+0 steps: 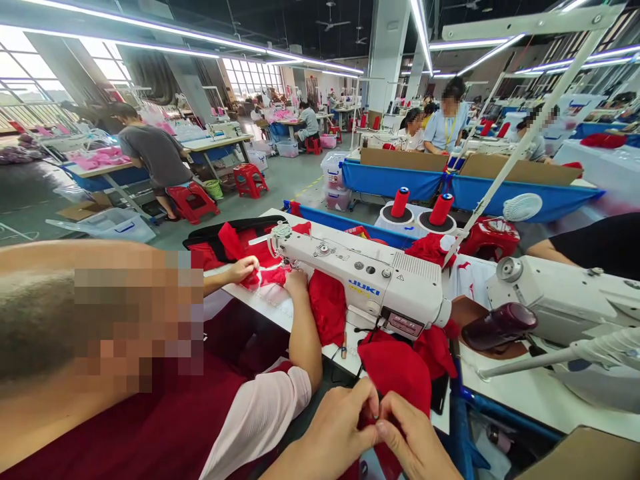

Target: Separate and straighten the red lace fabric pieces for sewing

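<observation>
Overhead, long strip lights across a big sewing hall; below, a white table (530,393) carrying a white sewing machine (370,283). Two red thread cones (400,202) behind it, two red stools (193,202) on the grey floor. Nearby, a co-worker's two hands (243,269) on red cloth at the needle. Bottom centre, left hand (335,437) and right hand (417,443) pinched together, fingertips touching, gripping one red fabric piece (395,370). Bunched, rising away from the hands toward the machine; long axis hard to tell.

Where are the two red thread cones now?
The thread cones stand upright on white bases right of centre, behind the sewing machine and before the blue bins.
</observation>
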Demonstrator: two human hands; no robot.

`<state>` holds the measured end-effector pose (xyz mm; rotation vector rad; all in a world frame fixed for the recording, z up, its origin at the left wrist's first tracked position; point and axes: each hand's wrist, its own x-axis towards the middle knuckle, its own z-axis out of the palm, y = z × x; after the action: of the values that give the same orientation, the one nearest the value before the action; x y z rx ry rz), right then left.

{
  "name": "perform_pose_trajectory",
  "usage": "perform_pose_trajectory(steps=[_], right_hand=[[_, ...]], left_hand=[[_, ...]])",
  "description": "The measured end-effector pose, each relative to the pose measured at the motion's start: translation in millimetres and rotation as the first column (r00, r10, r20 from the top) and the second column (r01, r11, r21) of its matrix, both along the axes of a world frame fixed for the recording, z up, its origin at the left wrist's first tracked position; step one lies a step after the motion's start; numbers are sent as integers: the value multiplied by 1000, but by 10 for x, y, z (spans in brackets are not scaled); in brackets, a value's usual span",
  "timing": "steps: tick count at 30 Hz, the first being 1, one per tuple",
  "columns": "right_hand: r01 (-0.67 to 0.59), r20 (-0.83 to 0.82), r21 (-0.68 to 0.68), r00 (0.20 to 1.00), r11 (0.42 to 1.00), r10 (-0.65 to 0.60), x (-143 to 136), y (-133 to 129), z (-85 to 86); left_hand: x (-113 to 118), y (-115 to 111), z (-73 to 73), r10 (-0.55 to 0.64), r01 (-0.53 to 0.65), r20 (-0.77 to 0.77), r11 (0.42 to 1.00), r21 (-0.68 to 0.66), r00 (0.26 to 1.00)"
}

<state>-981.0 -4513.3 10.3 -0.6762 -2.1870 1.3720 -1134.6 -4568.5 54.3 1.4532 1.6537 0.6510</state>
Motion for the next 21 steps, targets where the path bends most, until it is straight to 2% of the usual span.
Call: perform_pose_trajectory(steps=[7, 12, 14, 17, 21], right_hand=[[-149, -8, -283, 988, 948, 153, -14, 11, 17], [-190, -5, -386, 979, 903, 204, -12, 20, 91], [-151, 1, -408, 986, 900, 166, 18, 28, 117], [-32, 17, -350, 999, 936, 41, 79, 46, 127], [51, 15, -255, 999, 966, -49, 124, 71, 67]], left_hand=[[-79, -39, -8, 46, -24, 322, 997, -69, 945], [-108, -59, 31, 77, -48, 379, 995, -84, 922], [-130, -64, 96, 70, -44, 358, 996, -81, 931], [-168, -91, 148, 83, -60, 318, 995, -83, 944], [-189, -145, 39, 118, -105, 249, 992, -65, 961]])
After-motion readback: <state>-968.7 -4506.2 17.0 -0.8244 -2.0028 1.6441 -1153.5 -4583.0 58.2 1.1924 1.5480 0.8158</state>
